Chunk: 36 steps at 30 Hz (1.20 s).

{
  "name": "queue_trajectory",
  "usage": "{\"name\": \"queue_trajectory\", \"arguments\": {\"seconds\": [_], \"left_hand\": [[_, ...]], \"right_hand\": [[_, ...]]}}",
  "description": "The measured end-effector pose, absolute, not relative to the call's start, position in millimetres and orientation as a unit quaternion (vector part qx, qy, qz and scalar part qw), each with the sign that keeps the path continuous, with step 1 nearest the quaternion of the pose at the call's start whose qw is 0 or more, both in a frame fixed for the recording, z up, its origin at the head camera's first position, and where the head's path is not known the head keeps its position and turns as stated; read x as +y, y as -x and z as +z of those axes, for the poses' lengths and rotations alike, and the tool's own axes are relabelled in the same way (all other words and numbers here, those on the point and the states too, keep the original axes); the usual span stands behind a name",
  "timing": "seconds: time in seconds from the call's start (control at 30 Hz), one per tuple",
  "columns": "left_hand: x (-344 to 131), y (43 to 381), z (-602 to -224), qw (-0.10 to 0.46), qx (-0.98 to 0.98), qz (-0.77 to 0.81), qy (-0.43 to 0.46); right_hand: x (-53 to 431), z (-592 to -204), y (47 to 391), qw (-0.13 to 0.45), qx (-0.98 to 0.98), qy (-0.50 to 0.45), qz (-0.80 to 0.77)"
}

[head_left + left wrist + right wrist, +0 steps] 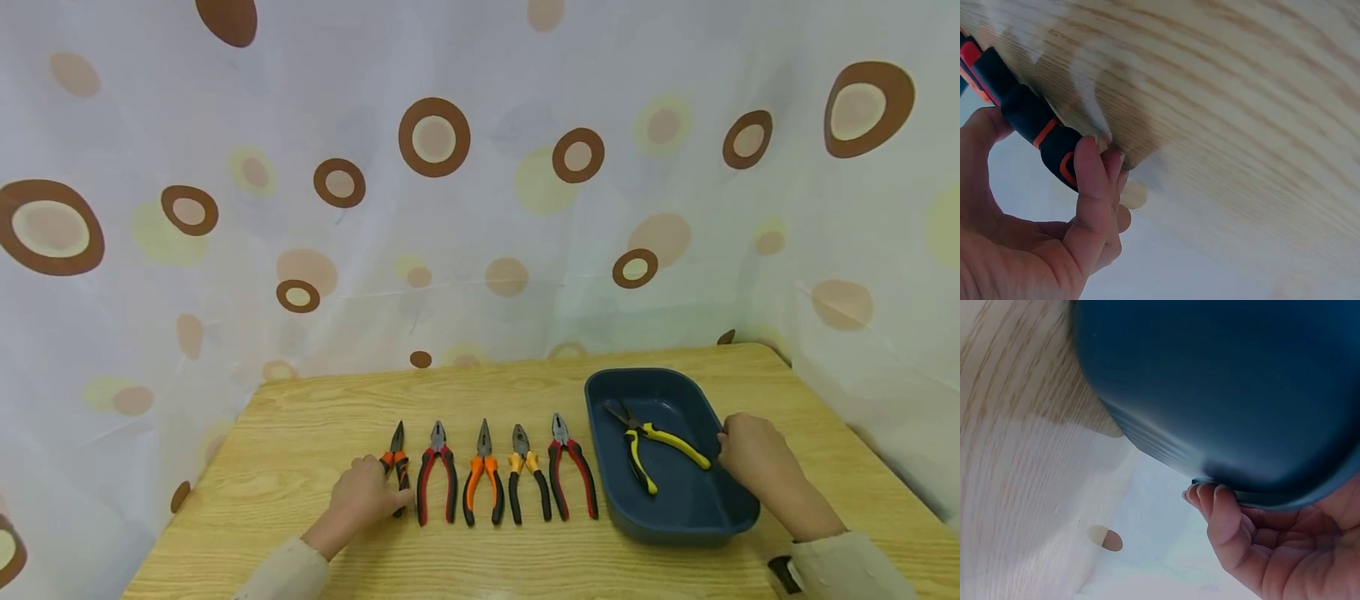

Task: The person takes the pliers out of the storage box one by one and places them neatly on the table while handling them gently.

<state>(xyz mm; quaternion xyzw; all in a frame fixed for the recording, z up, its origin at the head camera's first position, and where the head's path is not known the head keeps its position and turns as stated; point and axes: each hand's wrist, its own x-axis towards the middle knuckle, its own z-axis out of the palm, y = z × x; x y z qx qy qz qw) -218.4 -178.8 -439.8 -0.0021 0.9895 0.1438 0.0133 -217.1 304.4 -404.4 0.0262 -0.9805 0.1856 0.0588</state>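
Observation:
At the left end of a row of pliers, my left hand (363, 498) holds orange-and-black needle-nose pliers (398, 442) by the handles. In the left wrist view, thumb and fingers lie on opposite sides of the dark handles (1032, 119). My right hand (756, 457) grips the right rim of a dark blue plastic basin (637, 521); the right wrist view shows curled fingers (1225, 525) at the basin's edge. Inside the basin lie yellow-and-black pliers (678, 444) with spread handles.
Between left hand and basin lie red-and-black pliers (422, 487), orange-handled needle-nose pliers (483, 467), yellow-and-black pliers (521, 462) and more red-and-black pliers (557, 458), jaws pointing away. They rest on a wooden table (315, 417) before a patterned curtain (480, 217).

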Motion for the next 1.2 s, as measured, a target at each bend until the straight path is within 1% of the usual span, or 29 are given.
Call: {"name": "queue_trajectory", "arguments": {"seconds": [0.23, 0.5, 0.7, 0.93, 1.2], "left_hand": [[-180.8, 217.3, -440.2, 0.028, 0.989, 0.148, -0.006], [-181.4, 214.7, -437.4, 0.039, 0.99, 0.139, -0.006], [-182.3, 213.3, -438.1, 0.037, 0.99, 0.138, -0.007], [-183.9, 210.4, -440.3, 0.054, 0.989, 0.138, 0.002], [-185.1, 211.5, -437.2, 0.061, 0.988, 0.14, -0.012]], "right_hand": [[305.4, -406.5, 217.8, 0.07, -0.98, -0.037, 0.183], [305.9, -405.4, 218.4, 0.057, -0.981, -0.031, 0.181], [305.5, -405.2, 218.1, 0.062, -0.98, -0.032, 0.185], [305.0, -406.1, 218.5, 0.061, -0.979, -0.033, 0.193], [305.9, -405.1, 220.6, 0.059, -0.98, -0.033, 0.189]]}}
